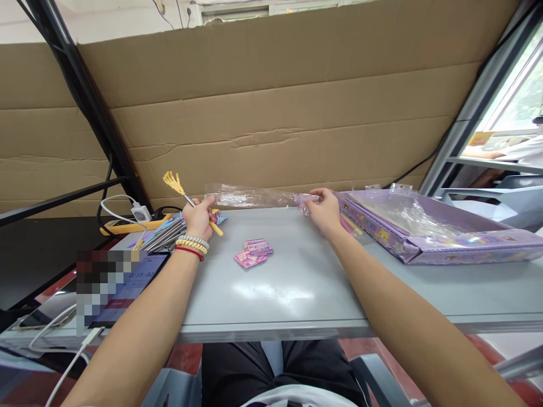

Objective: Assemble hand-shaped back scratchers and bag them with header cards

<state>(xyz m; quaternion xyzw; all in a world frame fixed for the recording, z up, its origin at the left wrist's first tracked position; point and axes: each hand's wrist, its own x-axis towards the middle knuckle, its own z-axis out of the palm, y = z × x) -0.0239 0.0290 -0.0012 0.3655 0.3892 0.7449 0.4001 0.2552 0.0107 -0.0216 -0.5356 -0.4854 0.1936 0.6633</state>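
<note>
My left hand [198,220] is closed around a back scratcher [173,182] with a yellow hand-shaped head, a metal rod and a yellow handle end. Between my hands stretches a long clear plastic sleeve [252,196], one end reaching the fingers of my left hand. At its other end, my right hand [324,213] pinches the bunched plastic. Small pink and purple printed cards [257,252] lie in a loose pile on the grey table [292,277], nearer to me. Just left of my left wrist is a bundle of metal rods [165,234].
A purple printed box [377,229] holding clear plastic wrappers stands at the right. Pink and yellow sticks [351,224] lie beside it. On the left are a phone showing a timer [139,277], white cables and a charger [141,212]. A cardboard wall [271,113] closes the back.
</note>
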